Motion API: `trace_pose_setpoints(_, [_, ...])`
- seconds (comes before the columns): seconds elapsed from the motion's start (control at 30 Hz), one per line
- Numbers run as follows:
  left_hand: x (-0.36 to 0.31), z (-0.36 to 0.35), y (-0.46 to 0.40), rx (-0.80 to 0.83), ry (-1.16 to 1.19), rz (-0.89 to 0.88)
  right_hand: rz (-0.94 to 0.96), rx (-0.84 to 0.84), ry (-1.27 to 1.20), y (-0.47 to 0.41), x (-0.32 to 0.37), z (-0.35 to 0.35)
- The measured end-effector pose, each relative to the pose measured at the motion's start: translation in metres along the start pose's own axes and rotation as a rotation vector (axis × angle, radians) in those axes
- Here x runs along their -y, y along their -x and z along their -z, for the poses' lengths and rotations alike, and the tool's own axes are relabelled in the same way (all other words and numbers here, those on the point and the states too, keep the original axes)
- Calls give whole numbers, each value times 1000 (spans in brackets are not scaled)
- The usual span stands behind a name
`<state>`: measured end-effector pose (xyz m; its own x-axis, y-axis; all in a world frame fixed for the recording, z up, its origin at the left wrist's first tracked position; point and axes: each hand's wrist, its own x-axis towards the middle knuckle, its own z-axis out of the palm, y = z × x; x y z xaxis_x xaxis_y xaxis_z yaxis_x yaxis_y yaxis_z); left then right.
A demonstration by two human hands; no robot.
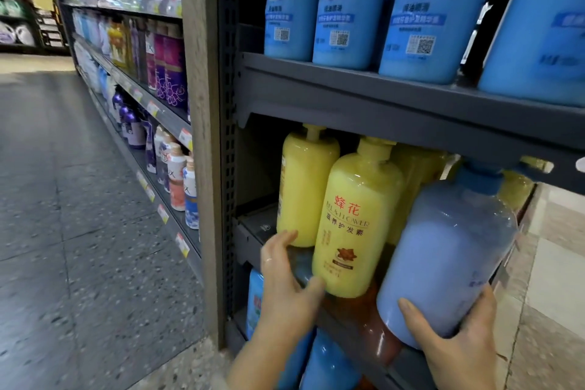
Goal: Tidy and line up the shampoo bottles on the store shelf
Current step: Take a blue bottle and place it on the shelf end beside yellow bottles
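Observation:
A big blue pump bottle leans tilted at the front of the middle shelf, and my right hand grips its base from below. My left hand reaches between two yellow bottles: fingers touch the bottom of the left yellow bottle, thumb lies against the base of the labelled yellow bottle, which sticks out over the shelf edge. More yellow bottles stand behind, partly hidden.
A row of tall blue bottles fills the shelf above. Blue bottles and an orange one sit on the shelf below. A grey upright post borders the bay. A long aisle shelf of mixed bottles runs off to the left.

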<state>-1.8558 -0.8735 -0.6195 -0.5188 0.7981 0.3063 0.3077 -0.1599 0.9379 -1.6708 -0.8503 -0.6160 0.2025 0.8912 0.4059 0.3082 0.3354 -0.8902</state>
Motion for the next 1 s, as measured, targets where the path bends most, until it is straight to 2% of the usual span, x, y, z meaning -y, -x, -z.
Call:
trace_pose_setpoints(0.07, [3,15,-23,-158,108,-13,5,10,34,0,1,0])
trace_pose_setpoints(0.1, [2,19,-38,-145,106,16,6,14,65,-1,3,0])
trace_pose_setpoints(0.2, [-8,16,-84,147,128,152,-4,31,89,-6,8,1])
trace_pose_setpoints(0.3, [-12,9,-103,269,129,180,-24,32,56,-13,7,-1])
trace_pose_setpoints(0.37, [-9,4,-102,219,78,162,-13,51,58,-13,5,-1])
trace_pose_setpoints(0.6, [-12,-16,-82,-141,-102,127,-35,50,-1,-2,7,3])
trace_pose_setpoints(0.73, [-15,-18,-74,-213,-123,105,-64,127,-36,-5,19,7])
trace_pose_setpoints(0.83, [-5,-9,-75,-117,-128,99,-96,167,-6,-9,21,7])
trace_pose_setpoints(1.0, [3,12,-83,168,118,171,-109,170,-4,-12,18,6])
